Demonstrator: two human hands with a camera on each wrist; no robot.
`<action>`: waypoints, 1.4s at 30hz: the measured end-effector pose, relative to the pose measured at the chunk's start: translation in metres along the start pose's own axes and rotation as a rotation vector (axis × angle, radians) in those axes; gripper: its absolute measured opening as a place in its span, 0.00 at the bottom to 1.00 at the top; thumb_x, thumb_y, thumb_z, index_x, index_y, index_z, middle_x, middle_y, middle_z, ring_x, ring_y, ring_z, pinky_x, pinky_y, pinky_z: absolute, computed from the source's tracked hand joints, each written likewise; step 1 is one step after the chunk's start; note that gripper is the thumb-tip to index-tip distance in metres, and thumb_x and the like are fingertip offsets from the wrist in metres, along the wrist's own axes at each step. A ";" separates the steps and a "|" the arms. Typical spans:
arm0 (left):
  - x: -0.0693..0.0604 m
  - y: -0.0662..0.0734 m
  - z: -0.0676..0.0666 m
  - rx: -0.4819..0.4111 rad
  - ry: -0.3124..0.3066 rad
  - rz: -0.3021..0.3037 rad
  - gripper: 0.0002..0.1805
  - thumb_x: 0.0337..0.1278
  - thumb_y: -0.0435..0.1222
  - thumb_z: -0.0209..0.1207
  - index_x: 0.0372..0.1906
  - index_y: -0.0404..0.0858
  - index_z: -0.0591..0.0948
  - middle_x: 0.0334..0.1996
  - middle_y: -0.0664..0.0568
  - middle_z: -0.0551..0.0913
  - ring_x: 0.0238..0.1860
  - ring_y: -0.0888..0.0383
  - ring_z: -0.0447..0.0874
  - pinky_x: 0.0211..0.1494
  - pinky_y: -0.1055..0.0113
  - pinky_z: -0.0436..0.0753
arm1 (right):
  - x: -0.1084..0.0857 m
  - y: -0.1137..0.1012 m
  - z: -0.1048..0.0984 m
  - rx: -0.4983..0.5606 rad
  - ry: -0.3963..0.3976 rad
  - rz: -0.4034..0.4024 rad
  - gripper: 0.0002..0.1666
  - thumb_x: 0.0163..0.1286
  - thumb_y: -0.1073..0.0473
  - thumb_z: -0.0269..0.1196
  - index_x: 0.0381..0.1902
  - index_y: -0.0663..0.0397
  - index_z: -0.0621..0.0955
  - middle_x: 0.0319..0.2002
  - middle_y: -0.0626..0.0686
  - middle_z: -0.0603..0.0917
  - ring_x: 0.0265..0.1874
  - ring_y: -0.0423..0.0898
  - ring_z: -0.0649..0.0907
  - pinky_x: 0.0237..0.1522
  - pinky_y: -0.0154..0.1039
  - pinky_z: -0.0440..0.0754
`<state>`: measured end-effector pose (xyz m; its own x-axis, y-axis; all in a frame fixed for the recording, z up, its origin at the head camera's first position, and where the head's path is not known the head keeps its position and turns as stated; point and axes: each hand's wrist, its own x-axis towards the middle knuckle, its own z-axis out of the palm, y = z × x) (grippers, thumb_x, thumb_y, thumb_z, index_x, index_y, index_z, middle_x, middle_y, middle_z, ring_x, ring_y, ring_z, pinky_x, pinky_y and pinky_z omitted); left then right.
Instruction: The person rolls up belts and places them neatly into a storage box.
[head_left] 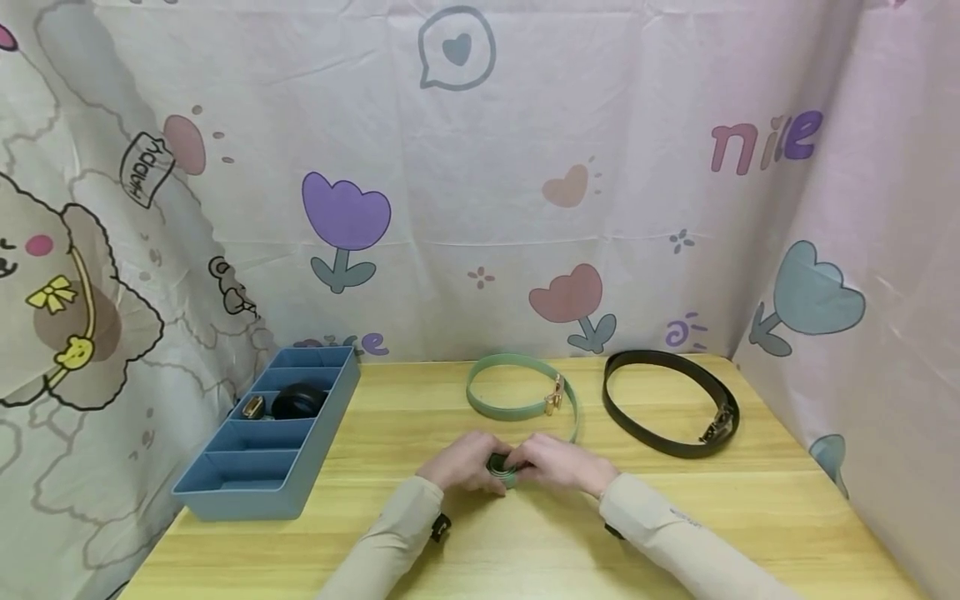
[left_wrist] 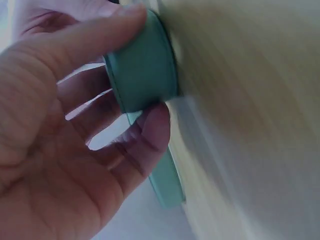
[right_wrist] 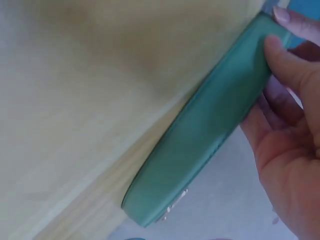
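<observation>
1. The green, leather-look strap belt [head_left: 510,412] is at the front part of the pale wooden table [head_left: 487,554], one end coiled, with a gold-coloured buckle [head_left: 554,397] farther back.
2. The left hand [head_left: 468,462] pinches the coil.
3. The right hand [head_left: 558,463] grips the strap beside it.
4. A looped black belt [head_left: 675,448] lies right.
5. A blue-grey compartment tray [head_left: 330,442] stands left, holding a black coil [head_left: 298,402].

Passage left, between blue organizer [head_left: 330,418] and green belt [head_left: 517,412]; black belt [head_left: 645,437] obstructs right rear.
</observation>
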<state>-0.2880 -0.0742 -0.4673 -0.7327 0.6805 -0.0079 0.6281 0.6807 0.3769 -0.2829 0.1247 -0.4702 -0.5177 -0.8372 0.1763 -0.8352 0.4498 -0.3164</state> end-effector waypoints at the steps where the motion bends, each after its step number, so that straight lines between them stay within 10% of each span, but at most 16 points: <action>1: 0.000 0.000 0.000 -0.007 0.010 -0.014 0.16 0.40 0.45 0.77 0.36 0.49 0.84 0.30 0.66 0.82 0.30 0.69 0.75 0.37 0.75 0.74 | 0.001 0.000 0.001 -0.004 0.001 -0.003 0.05 0.66 0.63 0.65 0.38 0.49 0.86 0.31 0.43 0.87 0.25 0.33 0.80 0.30 0.19 0.71; 6: -0.001 0.003 0.001 -0.003 0.053 -0.056 0.16 0.39 0.50 0.76 0.29 0.47 0.82 0.22 0.64 0.77 0.22 0.68 0.69 0.27 0.74 0.70 | 0.001 0.001 0.003 0.018 0.003 -0.033 0.04 0.68 0.61 0.64 0.38 0.48 0.85 0.32 0.43 0.87 0.24 0.35 0.80 0.29 0.20 0.72; 13: 0.001 0.001 -0.003 -0.031 -0.012 0.017 0.15 0.42 0.42 0.76 0.38 0.50 0.85 0.33 0.67 0.83 0.33 0.69 0.76 0.41 0.75 0.75 | -0.001 0.005 -0.002 0.057 -0.020 -0.008 0.10 0.64 0.61 0.67 0.44 0.51 0.85 0.36 0.43 0.87 0.29 0.31 0.79 0.34 0.21 0.75; 20: 0.001 0.001 0.001 0.045 0.064 -0.035 0.17 0.38 0.48 0.77 0.30 0.48 0.81 0.23 0.65 0.77 0.23 0.68 0.69 0.28 0.73 0.70 | 0.003 0.001 0.002 -0.026 0.009 -0.041 0.02 0.66 0.57 0.65 0.37 0.46 0.84 0.31 0.41 0.86 0.25 0.34 0.81 0.30 0.18 0.71; 29: 0.002 -0.004 -0.002 -0.025 -0.009 0.017 0.22 0.37 0.38 0.78 0.44 0.53 0.85 0.36 0.69 0.83 0.35 0.70 0.76 0.42 0.75 0.75 | -0.001 0.002 -0.001 -0.034 -0.005 -0.009 0.11 0.64 0.60 0.66 0.45 0.50 0.85 0.39 0.43 0.88 0.34 0.30 0.81 0.39 0.21 0.76; 36: 0.003 -0.002 0.001 0.019 0.045 -0.027 0.16 0.39 0.49 0.76 0.32 0.50 0.82 0.24 0.65 0.79 0.24 0.69 0.70 0.29 0.74 0.70 | 0.001 0.002 0.005 -0.050 0.024 -0.023 0.03 0.68 0.56 0.63 0.36 0.45 0.84 0.29 0.40 0.85 0.23 0.26 0.71 0.28 0.18 0.69; 42: 0.004 -0.001 -0.002 0.026 -0.001 0.013 0.20 0.39 0.40 0.77 0.42 0.53 0.85 0.36 0.69 0.83 0.35 0.69 0.75 0.42 0.73 0.74 | -0.003 0.004 0.001 -0.042 0.013 -0.021 0.13 0.63 0.63 0.67 0.47 0.51 0.85 0.38 0.45 0.88 0.30 0.30 0.79 0.35 0.21 0.74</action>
<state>-0.2918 -0.0726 -0.4652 -0.7244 0.6894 -0.0040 0.6440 0.6787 0.3530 -0.2846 0.1291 -0.4731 -0.5024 -0.8426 0.1943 -0.8526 0.4454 -0.2732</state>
